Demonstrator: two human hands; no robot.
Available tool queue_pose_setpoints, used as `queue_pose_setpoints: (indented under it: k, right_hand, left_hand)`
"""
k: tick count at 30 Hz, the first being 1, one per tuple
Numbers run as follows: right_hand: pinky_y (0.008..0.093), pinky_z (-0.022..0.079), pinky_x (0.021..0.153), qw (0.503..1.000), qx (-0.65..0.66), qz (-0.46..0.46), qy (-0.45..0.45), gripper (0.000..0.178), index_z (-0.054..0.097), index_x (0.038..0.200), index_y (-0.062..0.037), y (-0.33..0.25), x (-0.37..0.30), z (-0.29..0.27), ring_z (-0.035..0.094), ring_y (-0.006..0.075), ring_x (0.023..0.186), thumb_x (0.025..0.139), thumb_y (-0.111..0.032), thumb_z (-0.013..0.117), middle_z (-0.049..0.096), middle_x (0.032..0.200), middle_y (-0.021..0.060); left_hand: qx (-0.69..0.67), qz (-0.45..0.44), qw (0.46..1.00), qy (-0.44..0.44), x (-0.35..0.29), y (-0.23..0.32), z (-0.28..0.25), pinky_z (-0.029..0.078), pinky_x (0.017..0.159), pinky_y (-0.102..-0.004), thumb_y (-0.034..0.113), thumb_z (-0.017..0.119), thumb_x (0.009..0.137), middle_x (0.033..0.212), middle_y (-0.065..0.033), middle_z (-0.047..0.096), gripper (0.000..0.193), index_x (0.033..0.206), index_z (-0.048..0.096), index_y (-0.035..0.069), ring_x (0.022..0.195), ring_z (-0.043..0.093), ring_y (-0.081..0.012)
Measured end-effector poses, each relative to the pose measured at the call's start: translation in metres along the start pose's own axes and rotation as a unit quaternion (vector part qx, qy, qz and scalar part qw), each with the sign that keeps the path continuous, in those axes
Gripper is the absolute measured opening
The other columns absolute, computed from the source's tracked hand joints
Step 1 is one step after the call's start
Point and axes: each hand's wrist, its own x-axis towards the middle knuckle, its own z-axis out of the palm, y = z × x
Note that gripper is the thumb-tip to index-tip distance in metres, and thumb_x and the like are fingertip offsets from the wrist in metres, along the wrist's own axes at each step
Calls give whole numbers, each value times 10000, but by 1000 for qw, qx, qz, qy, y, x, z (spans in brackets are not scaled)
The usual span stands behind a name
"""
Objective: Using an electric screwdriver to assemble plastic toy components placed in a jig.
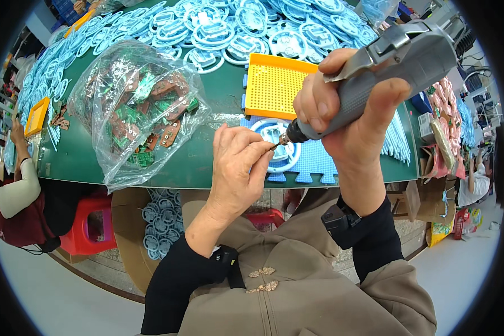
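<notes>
My right hand is wrapped round a grey electric screwdriver, its thumb lying along the body and its fingers by the metal lever. The driver's bit slants down to the left, to the fingertips of my left hand. Thumb and forefinger of that hand are pinched at the bit's tip; whatever is between them is too small to make out. Under the bit lies a round light-blue plastic frame, partly covered by both hands. It rests on a blue foam mat.
Beyond the mat is a yellow perforated tray. On the green table, a clear plastic bag holds green and brown circuit boards. Light-blue frames are heaped behind, and pale-blue sticks lie right. A co-worker's arm shows left.
</notes>
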Motion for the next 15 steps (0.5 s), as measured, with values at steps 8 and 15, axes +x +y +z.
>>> queue_pose_setpoints:
  k: [8, 15]
  right_hand:
    - [284, 407, 527, 998, 55, 15, 0, 817, 525, 1076, 18, -8, -23, 3, 500, 129, 521, 802, -751, 550, 524, 626, 28]
    - [275, 341, 453, 999, -1, 22, -23, 831, 549, 1077, -50, -18, -33, 15, 429, 113, 477, 773, -818, 457, 449, 595, -17]
  left_hand:
    - [-31, -13, 999, 19, -21, 9, 11, 344, 1007, -517, 28, 683, 776, 886, -57, 607, 143, 914, 668, 57, 940, 570, -268]
    - [-70, -18, 997, 33, -35, 11, 17, 333, 1004, -529, 73, 730, 746, 919, -66, 601, 213, 954, 686, 87, 946, 553, -274]
